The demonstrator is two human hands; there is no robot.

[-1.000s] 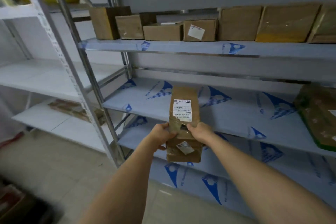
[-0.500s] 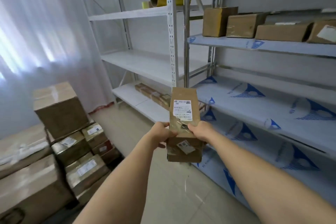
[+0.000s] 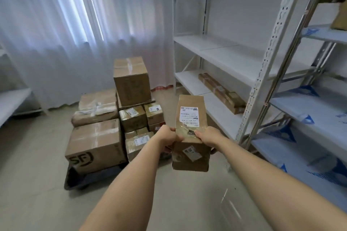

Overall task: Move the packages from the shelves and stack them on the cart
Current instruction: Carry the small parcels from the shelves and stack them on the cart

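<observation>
Now I carry the box, left hand and right hand gripping its sides; cart at ten o'clock. I'd keep it level and seat it flat on the stack.

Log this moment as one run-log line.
phase: carrying | left hand: grips package | right hand: grips package | cart: already stacked with boxes, ahead on the left | package: not yet on cart
</observation>
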